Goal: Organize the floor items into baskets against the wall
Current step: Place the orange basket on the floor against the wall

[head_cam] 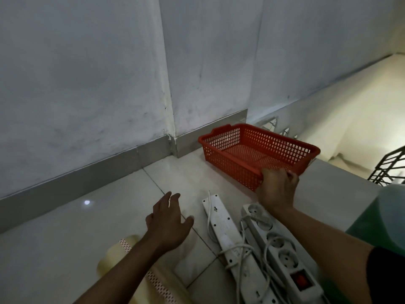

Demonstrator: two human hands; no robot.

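Note:
An empty red mesh basket [238,140] sits on the tiled floor near the wall corner. My right hand [277,188] grips its near rim. My left hand [168,220] hovers over the floor with its fingers spread, holding nothing. Two white power strips lie side by side below the basket: one face down [221,224], one face up with round sockets and a red switch [282,255]. Their white cords are tangled between them. A roll of clear tape with a red-patterned end [122,249] lies under my left forearm, partly hidden.
A grey skirting board [87,174] runs along the wall. To the right the floor ends at a ledge [341,181] above a stairwell with a black railing [390,170]. A pale green object [385,218] is at the right edge.

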